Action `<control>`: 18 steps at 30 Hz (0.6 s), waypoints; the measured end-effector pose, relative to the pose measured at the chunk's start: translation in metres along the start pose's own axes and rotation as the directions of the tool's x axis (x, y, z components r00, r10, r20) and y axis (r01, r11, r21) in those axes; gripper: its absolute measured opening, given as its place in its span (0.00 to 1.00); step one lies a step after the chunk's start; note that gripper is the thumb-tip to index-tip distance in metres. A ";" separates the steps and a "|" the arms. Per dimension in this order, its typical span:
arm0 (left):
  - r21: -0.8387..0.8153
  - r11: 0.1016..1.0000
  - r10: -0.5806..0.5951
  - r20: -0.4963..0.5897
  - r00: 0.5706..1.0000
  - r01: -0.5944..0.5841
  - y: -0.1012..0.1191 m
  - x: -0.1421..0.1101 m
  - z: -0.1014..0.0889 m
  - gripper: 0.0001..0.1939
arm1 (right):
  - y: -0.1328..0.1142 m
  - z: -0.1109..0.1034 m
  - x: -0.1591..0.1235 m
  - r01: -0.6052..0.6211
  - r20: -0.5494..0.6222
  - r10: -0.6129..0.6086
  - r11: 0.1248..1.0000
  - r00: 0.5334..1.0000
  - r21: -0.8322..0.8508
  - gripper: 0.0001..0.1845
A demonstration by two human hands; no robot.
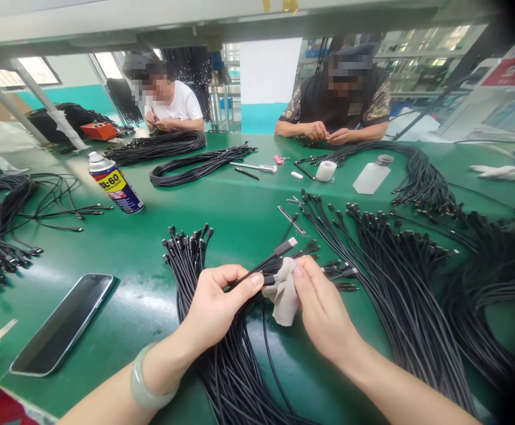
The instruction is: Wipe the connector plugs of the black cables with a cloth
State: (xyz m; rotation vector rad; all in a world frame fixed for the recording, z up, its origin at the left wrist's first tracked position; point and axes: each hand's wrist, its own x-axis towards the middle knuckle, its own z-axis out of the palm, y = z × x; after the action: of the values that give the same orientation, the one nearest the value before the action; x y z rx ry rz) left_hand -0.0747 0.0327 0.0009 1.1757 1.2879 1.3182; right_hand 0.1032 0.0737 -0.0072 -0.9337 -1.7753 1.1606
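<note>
In the head view my left hand (222,298) pinches a black cable (279,248) near its ends, with two plugs sticking out past the thumb. One metal plug tip points up and to the right; the other reaches toward a pale grey cloth (286,298). My right hand (323,307) is closed on that cloth, which wraps against the lower plug and partly hides it. Beneath both hands lies a thick bundle of black cables (239,366), its plugs fanned out at the upper left end (189,242).
A phone (65,324) lies at the left, and a spray can (115,183) stands behind it. More cable bundles (399,283) cover the right side. A clear bottle (372,175), a white roll (325,171) and calipers (257,167) are farther back. Two people work across the table.
</note>
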 end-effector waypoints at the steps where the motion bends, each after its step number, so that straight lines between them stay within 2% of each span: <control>1: -0.002 1.000 0.003 0.000 1.000 -0.003 0.001 0.000 0.000 0.21 | 0.000 0.000 0.000 0.002 0.016 -0.002 1.000 1.000 0.016 0.15; 5: -0.001 1.000 0.006 0.003 1.000 -0.006 0.004 -0.001 0.003 0.20 | -0.002 -0.001 -0.002 0.027 0.065 -0.028 0.999 0.997 0.020 0.14; 11: 0.042 0.999 0.033 0.022 0.999 -0.033 0.004 -0.002 0.005 0.17 | -0.003 -0.002 -0.002 0.125 0.100 -0.112 0.983 0.989 -0.136 0.10; 16: 0.205 0.972 0.116 0.000 0.993 -0.114 0.000 -0.005 0.007 0.15 | 0.003 -0.002 0.000 0.203 0.104 -0.180 0.937 0.978 -0.284 0.09; 18: 0.283 0.943 0.177 0.019 0.984 -0.175 -0.003 -0.003 0.006 0.13 | 0.005 -0.004 0.002 0.192 0.066 -0.180 0.925 0.981 -0.328 0.10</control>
State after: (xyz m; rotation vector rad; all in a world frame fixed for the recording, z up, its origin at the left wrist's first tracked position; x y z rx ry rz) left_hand -0.0684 0.0302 -0.0026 1.5167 1.4386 1.2929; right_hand 0.1067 0.0783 -0.0107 -0.9148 -2.0804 0.7727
